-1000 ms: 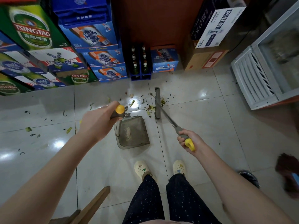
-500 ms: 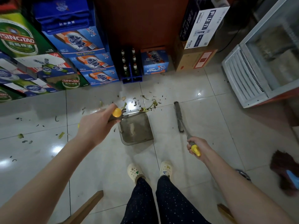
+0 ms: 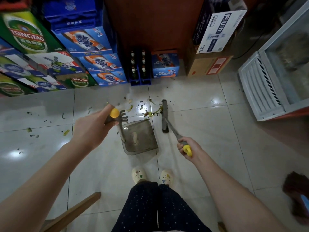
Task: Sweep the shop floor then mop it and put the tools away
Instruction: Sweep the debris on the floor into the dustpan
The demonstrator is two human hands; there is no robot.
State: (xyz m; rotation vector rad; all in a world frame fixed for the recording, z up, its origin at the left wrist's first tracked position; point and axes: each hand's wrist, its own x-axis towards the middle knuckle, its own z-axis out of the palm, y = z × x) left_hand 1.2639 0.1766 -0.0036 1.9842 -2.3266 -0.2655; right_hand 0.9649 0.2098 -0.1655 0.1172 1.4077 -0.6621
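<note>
"Yellow knob (image 3: 114, 113) by the left hand (image 3: 90, 129), what is that?"

"It is the top of the dustpan's long stick. The left hand has its fingers curled tight round the grey stick, just under the knob."

"Where is the dustpan (image 3: 139, 139) itself?"

"It is down on the floor (image 3: 209, 134), between the two hands and a bit lower than the left one. Its open mouth points away from the person."

"What does the right hand (image 3: 189, 146) hold?"

"It grips the broom (image 3: 164, 116). The fingers wrap round the stick, close to its yellow tip (image 3: 187, 150). The stick slants away from the right hand, and the grey brush end lies on the floor, just beside the right edge of the dustpan."

"Where is the mess?"

"Green and dark scraps (image 3: 150, 113) lie past the mouth of the dustpan, and some touch the left side of the brush. More bits (image 3: 66, 132) lie on the floor out to the left of the left hand."

"What is far in front of the hands?"

"Beer boxes (image 3: 93, 41) in piles, past the left hand. Bottles (image 3: 138, 71) in a blue crate stand past the scraps. A white cooler (image 3: 260, 86) stands past the right hand, off to the right."

"And near the person?"

"Two pale shoes (image 3: 138, 174), under the hands."
</note>
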